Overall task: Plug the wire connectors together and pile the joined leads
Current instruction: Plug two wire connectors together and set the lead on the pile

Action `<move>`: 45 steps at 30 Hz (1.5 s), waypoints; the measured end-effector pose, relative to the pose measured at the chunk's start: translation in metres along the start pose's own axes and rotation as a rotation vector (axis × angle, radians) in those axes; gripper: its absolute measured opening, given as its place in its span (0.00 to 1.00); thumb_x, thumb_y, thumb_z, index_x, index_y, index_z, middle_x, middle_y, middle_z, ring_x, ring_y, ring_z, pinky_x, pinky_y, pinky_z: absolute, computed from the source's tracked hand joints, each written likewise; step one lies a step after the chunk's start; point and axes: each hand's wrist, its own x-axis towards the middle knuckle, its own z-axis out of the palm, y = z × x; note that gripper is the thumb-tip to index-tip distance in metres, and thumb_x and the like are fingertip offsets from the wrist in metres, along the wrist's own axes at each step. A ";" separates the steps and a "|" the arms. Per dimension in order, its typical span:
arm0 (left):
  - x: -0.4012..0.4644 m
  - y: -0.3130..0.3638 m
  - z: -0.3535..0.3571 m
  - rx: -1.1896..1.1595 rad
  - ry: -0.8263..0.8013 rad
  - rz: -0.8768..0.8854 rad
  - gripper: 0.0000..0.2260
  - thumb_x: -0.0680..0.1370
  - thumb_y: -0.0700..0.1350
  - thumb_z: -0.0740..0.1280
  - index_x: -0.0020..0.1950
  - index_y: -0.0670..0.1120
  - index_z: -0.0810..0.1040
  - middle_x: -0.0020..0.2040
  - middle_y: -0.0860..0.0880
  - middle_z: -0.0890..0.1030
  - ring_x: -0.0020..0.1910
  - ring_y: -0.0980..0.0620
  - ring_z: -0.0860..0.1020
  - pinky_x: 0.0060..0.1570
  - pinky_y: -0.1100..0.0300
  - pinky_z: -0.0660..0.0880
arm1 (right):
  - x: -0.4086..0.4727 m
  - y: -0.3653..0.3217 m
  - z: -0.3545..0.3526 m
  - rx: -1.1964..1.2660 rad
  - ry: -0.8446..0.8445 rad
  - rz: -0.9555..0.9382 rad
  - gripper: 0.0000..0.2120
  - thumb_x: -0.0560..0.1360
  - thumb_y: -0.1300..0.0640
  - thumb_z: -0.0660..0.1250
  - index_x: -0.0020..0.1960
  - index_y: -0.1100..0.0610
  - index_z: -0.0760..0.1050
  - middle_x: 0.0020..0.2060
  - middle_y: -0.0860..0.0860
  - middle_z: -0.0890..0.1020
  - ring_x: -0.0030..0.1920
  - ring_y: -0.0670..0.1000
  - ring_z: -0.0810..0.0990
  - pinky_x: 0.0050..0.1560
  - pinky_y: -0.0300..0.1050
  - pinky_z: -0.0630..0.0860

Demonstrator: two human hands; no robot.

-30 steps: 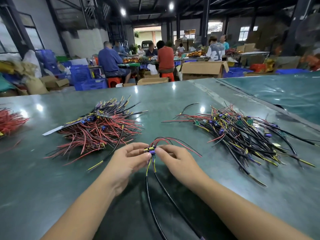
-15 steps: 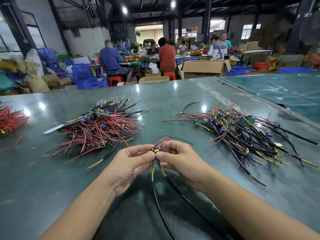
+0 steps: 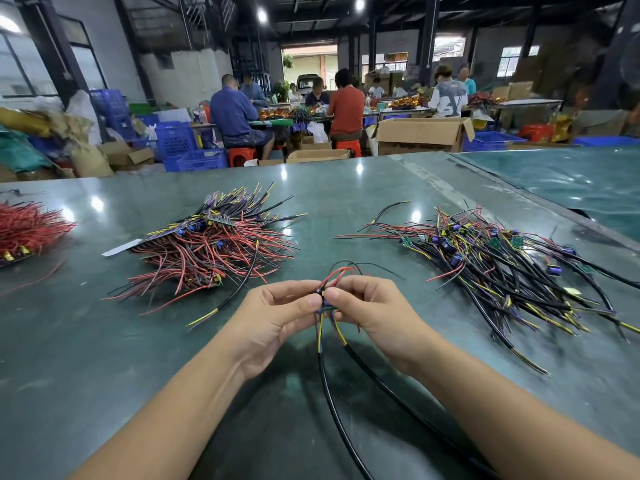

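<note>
Red leads loop at twelve o'clock; left hand [image 3: 277,317] and right hand [image 3: 372,311] pinch the connectors [image 3: 323,301] — push straight together, squarely aligned.

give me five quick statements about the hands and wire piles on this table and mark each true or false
1. Both hands pinch the same small connector. True: the left hand and right hand meet at the connector.
2. The left hand lies flat on the table. False: it is raised, fingers curled at the connector.
3. A mostly red wire pile lies left of the hands. True.
4. The black-and-yellow pile lies on the left. False: it lies right of the hands.
5. Two black cables run from the connector toward the camera. True.
</note>
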 end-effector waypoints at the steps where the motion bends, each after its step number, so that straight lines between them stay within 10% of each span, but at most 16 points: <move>1: 0.000 0.000 0.001 -0.007 -0.001 0.008 0.10 0.64 0.38 0.72 0.43 0.45 0.86 0.42 0.45 0.85 0.41 0.52 0.84 0.42 0.62 0.79 | 0.000 -0.001 0.000 -0.011 -0.006 -0.026 0.06 0.77 0.63 0.65 0.48 0.65 0.79 0.38 0.52 0.79 0.37 0.43 0.76 0.45 0.37 0.77; 11: 0.004 -0.002 -0.003 -0.031 -0.013 -0.006 0.10 0.64 0.37 0.72 0.44 0.43 0.86 0.44 0.44 0.85 0.41 0.52 0.84 0.42 0.61 0.79 | 0.000 0.001 -0.001 -0.004 -0.007 -0.046 0.07 0.76 0.65 0.65 0.45 0.59 0.81 0.39 0.51 0.83 0.42 0.48 0.78 0.56 0.53 0.76; 19: 0.006 0.001 -0.010 -0.091 -0.069 -0.041 0.11 0.67 0.36 0.69 0.48 0.40 0.85 0.46 0.44 0.85 0.43 0.52 0.83 0.43 0.63 0.79 | 0.001 0.001 -0.001 0.120 -0.022 -0.004 0.08 0.66 0.53 0.70 0.42 0.55 0.85 0.42 0.53 0.85 0.45 0.48 0.82 0.46 0.39 0.79; 28: 0.019 0.014 -0.041 -0.135 0.398 0.132 0.07 0.73 0.30 0.66 0.44 0.41 0.80 0.33 0.50 0.83 0.30 0.59 0.79 0.34 0.68 0.78 | -0.001 -0.004 -0.013 -0.105 0.110 0.077 0.04 0.70 0.54 0.73 0.40 0.54 0.84 0.59 0.48 0.74 0.62 0.36 0.70 0.63 0.36 0.65; 35: 0.021 0.010 -0.054 0.885 0.754 0.394 0.16 0.73 0.42 0.72 0.61 0.45 0.80 0.58 0.46 0.78 0.57 0.49 0.75 0.59 0.56 0.70 | -0.005 -0.016 -0.016 -0.197 0.085 0.079 0.04 0.74 0.59 0.70 0.40 0.55 0.79 0.37 0.49 0.82 0.41 0.47 0.81 0.49 0.42 0.76; 38: 0.012 0.012 -0.032 0.957 0.550 0.593 0.09 0.73 0.39 0.72 0.50 0.52 0.83 0.52 0.53 0.81 0.54 0.55 0.77 0.56 0.61 0.72 | -0.009 -0.015 -0.008 -0.160 0.007 0.138 0.06 0.75 0.62 0.68 0.39 0.58 0.77 0.34 0.53 0.82 0.33 0.49 0.82 0.37 0.38 0.77; 45: 0.001 -0.002 0.004 0.600 0.021 0.280 0.05 0.71 0.36 0.73 0.37 0.45 0.83 0.34 0.46 0.83 0.35 0.55 0.79 0.40 0.63 0.75 | -0.011 -0.008 0.007 -0.481 -0.057 0.098 0.13 0.65 0.47 0.68 0.39 0.57 0.80 0.33 0.54 0.84 0.34 0.49 0.79 0.44 0.55 0.79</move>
